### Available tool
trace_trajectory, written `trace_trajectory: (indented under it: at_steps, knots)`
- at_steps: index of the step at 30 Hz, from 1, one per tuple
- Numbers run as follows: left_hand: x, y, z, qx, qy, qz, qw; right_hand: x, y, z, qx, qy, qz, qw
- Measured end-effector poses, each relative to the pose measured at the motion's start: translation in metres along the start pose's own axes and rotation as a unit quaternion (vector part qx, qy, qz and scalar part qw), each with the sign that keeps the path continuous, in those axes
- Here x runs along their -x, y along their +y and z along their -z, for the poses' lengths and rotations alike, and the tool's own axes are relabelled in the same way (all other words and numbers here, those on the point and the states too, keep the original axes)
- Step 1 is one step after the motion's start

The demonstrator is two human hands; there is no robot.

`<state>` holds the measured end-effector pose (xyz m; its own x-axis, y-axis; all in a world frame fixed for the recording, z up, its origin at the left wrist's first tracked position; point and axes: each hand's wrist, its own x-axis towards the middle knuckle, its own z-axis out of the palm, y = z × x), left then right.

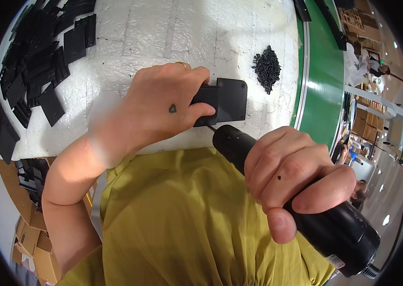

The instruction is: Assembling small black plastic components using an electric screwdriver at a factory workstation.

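Note:
My left hand (165,102) lies across the white work surface, its fingers and thumb closed on a black plastic bracket (232,100) with a flat square plate at its right side. In my right hand (294,174) is a black electric screwdriver (337,236), with the fingers wrapped round its body. The tool slants up and to the left. Its thin bit reaches the near edge of the bracket, just below my left thumb. Whether a screw sits at the tip cannot be made out. The bracket's left part is hidden under my left hand.
A heap of small black screws (267,70) lies right of the bracket. Many black plastic plates (34,66) are piled at the left on the white foam-covered table (173,33). Cardboard boxes (34,238) stand below left. Beyond the right edge runs a green surface (323,81).

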<state>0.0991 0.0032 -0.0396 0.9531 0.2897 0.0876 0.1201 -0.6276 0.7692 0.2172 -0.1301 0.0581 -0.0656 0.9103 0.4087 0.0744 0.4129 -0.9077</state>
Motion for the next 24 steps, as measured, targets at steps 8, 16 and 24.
trace_trajectory:
  at_steps: [8, 16, 24]
  knots:
    - [-0.002, -0.002, -0.001, 0.012, -0.004, 0.017, 1.0, 0.001, 0.006, -0.001, -0.001, 0.016, -0.007, 1.0]
    - [0.0, -0.006, -0.001, 0.014, 0.025, 0.011, 1.0, 0.004, 0.003, -0.007, -0.007, 0.135, 0.038, 0.99]
    - [-0.016, 0.038, 0.009, 0.524, 0.224, 0.076, 0.818, 0.017, 0.011, 0.013, -0.003, 0.421, -0.123, 0.899]
